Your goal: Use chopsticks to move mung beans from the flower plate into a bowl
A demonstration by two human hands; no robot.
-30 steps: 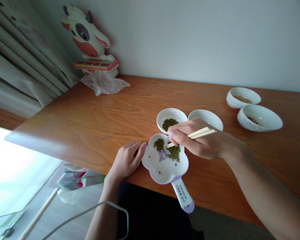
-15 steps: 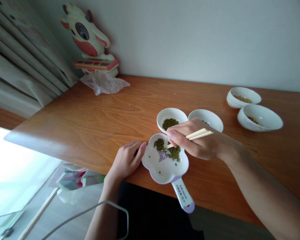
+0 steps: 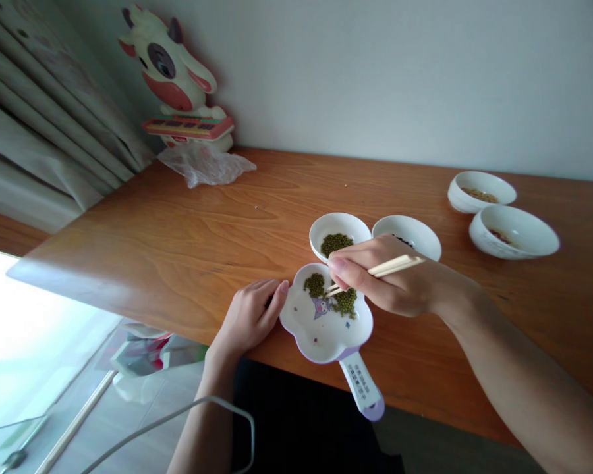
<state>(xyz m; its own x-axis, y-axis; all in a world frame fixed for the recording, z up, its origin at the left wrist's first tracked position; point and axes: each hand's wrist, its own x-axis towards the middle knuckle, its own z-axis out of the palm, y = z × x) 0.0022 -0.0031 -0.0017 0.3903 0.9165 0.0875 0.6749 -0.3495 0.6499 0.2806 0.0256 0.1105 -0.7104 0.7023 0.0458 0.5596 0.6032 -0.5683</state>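
Note:
A pair of light wooden chopsticks [image 3: 395,266] is gripped in my right hand [image 3: 383,276], which hovers over the far right side of a flower-shaped dish [image 3: 309,329]. The chopstick tips reach down among green mung beans [image 3: 346,303] in that white, purple-rimmed dish. Another small cluster of mung beans [image 3: 315,285] lies left of the tips. My left hand [image 3: 252,313] rests on the table edge, fingers curled, thumb against the dish's left rim; its fingertips are hidden. Just beyond stands a white bowl [image 3: 319,230] of mung beans.
Beside it, a second white bowl [image 3: 427,237] with dark beans is partly covered by my right hand. Two more bowls [image 3: 457,194] [image 3: 536,237] stand farther right. A cow-shaped toy keyboard [image 3: 188,125] and clear plastic bag [image 3: 202,164] sit back left. A cable [image 3: 178,413] crosses my left forearm.
The chopstick tips have parted slightly and shifted a little among the mung beans. My left hand and the dish stay in place.

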